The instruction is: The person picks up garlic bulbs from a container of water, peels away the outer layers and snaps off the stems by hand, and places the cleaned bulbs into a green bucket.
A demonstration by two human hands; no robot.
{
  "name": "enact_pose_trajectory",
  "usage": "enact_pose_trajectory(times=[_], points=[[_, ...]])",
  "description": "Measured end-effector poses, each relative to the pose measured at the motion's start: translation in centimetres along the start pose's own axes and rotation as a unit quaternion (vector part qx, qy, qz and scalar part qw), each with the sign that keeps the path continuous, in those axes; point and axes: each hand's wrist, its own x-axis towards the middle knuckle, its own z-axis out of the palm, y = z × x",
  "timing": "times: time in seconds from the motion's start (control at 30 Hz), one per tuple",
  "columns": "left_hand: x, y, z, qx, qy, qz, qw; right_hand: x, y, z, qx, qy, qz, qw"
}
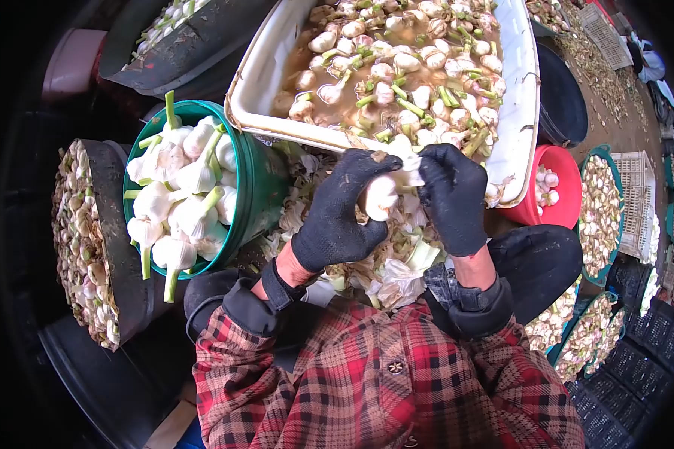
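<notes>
Both my hands wear black gloves and meet in front of my chest. Curled fingers of my left hand (337, 209) hold a whitish garlic bulb (380, 198), with the thumb below it. My right hand (454, 196) is closed in a pinch on pale garlic skin (410, 169) just above the bulb; its fingertips are partly hidden. Beneath my hands lies a heap of loose peelings (397, 280). Straight ahead, a white tub (314, 130) holds brownish water with many unpeeled garlic bulbs (408, 63).
To my left stands a green bucket (258, 198) heaped with clean white garlic (176, 194). Beyond it is a container of dirty garlic (86, 247). A red bucket (565, 172) with several bulbs, garlic-filled baskets (600, 213) and a pale crate (636, 198) stand to my right.
</notes>
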Motion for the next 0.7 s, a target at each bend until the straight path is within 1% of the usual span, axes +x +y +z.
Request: enact_pose_trajectory(times=[0.03,0.07,0.13,0.17,0.2,0.23,0.27,0.3,0.33,0.37,0.4,0.43,0.47,0.5,0.57,0.6,0.63,0.67,0.7], points=[[0.1,0.1,0.1,-0.016,0.004,0.013,1.000,-0.1,-0.1,0.0,0.000,0.000,-0.001,1.000],[0.0,0.0,0.0,-0.016,0.005,0.013,1.000,-0.3,-0.3,0.0,0.050,0.010,0.043,0.998],[-0.3,-0.4,0.2,-0.083,0.008,-0.024,0.996,-0.5,0.3,-0.1,0.141,0.024,0.115,0.983],[-0.9,-0.8,0.3,-0.142,0.033,-0.065,0.987,-0.2,1.7,-1.0,0.141,0.024,0.115,0.983],[-1.0,-1.3,-0.1,-0.176,0.066,-0.106,0.976,0.6,3.5,-2.8,0.298,0.043,0.102,0.948],[-1.0,-1.9,-0.9,-0.209,0.099,-0.145,0.962,1.2,4.6,-4.7,0.448,0.061,0.086,0.888],[-0.4,-1.5,-2.1,-0.171,0.107,-0.165,0.966,1.3,4.6,-6.4,0.309,0.068,0.032,0.948],[-0.2,-2.0,-2.3,-0.201,0.119,-0.181,0.955,1.3,3.9,-7.8,0.162,0.073,-0.024,0.984],[0.0,-1.9,-2.5,-0.243,0.119,-0.206,0.940,0.2,0.8,-9.1,0.093,-0.027,0.051,0.994],[0.2,-1.8,-2.5,-0.286,0.119,-0.232,0.922,-0.2,0.2,-10.2,0.009,-0.191,0.121,0.974],[0.1,-1.7,-2.3,-0.288,0.119,-0.232,0.921,-1.0,-1.3,-9.8,-0.111,-0.248,0.066,0.960],[0.0,-1.7,-2.0,-0.361,0.114,-0.251,0.891,-1.8,-2.4,-8.8,-0.229,-0.299,0.010,0.926],[-0.1,-1.6,-1.6,-0.431,0.107,-0.269,0.855,-2.1,-2.1,-8.0,-0.265,-0.215,-0.080,0.937],[-0.3,-1.5,-1.2,-0.432,0.106,-0.269,0.855,-2.3,-2.2,-6.8,-0.265,-0.213,-0.079,0.937],[-0.5,-1.2,-0.7,-0.404,0.088,-0.275,0.868,-2.5,-2.6,-4.1,-0.122,-0.083,-0.012,0.989],[-0.5,-0.8,-0.5,-0.374,0.070,-0.271,0.884,-2.7,-2.1,-3.0,-0.122,-0.091,-0.068,0.986],[-0.6,-0.8,-0.3,-0.400,0.048,-0.259,0.878,-2.9,-1.5,-2.0,-0.125,-0.100,-0.125,0.979],[-0.8,-0.4,-0.2,-0.396,0.024,-0.257,0.881,-2.9,-1.3,-1.1,-0.074,-0.100,-0.128,0.984],[-0.8,0.2,-0.2,-0.392,0.002,-0.255,0.884,-3.0,-0.3,-0.5,-0.074,-0.102,-0.139,0.982]])
